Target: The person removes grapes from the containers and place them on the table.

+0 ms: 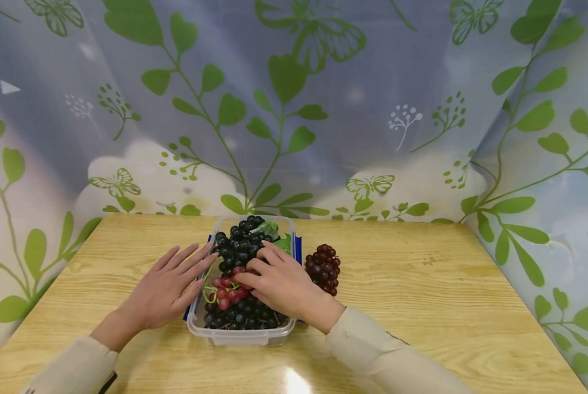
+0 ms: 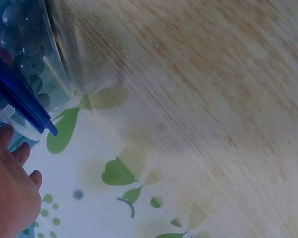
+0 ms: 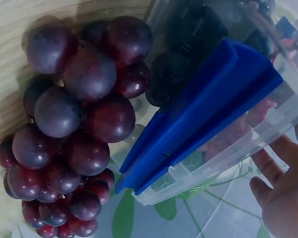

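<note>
A clear plastic container (image 1: 240, 335) with blue side clips holds bunches of grapes. Dark grapes (image 1: 242, 243) with green leaves fill its far part, more dark grapes (image 1: 247, 313) the near part, and a bunch of red grapes (image 1: 225, 293) lies between them. My left hand (image 1: 168, 287) is at the container's left rim, fingers extended and slightly spread. From the right, my right hand (image 1: 286, 282) reaches over the rim, its fingers loosely bent and their tips on the grapes by the red bunch. In the right wrist view, the blue clip (image 3: 203, 114) hangs at the container's side.
Just right of the container, a dark red bunch of grapes (image 3: 84, 119) lies on the wooden table (image 1: 412, 306). A curtain (image 1: 353, 109) with green leaves and butterflies hangs behind the table and along both sides.
</note>
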A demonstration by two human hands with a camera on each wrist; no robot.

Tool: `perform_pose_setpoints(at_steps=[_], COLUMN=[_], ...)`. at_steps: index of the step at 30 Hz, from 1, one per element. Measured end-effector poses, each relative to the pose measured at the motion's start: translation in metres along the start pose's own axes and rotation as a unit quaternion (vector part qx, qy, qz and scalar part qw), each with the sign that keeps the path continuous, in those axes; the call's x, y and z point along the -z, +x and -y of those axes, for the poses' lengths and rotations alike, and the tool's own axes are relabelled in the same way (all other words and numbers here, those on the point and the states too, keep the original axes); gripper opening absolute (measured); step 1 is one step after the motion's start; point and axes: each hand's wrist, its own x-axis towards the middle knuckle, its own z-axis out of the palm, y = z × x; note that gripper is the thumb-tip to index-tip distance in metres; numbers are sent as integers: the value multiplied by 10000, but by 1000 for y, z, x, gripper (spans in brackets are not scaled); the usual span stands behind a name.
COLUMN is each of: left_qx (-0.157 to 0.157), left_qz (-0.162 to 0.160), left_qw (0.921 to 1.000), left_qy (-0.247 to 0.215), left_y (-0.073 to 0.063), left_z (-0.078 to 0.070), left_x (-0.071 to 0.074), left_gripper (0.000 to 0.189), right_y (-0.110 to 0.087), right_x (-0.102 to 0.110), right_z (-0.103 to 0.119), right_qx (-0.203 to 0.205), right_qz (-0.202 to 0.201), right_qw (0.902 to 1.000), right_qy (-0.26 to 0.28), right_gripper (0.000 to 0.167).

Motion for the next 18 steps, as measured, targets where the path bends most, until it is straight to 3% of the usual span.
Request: perform_pose_setpoints(at_steps=[5,18], left_qx=[-17,119], left_qz=[-47,47], left_qw=[10000,9998], left_qy=[-5,-170], left_y=[1,-1], left_z=[1,-3], left_x=[0,-1], left_gripper=[51,50], right_y=[3,3], right_x=[-1,-6], right_z=[2,2], right_qx=[-38,-245], right_qz=[-345,-373], right_qw=[9991,9982], right_qy=[-234,-412], right_gripper=[29,20])
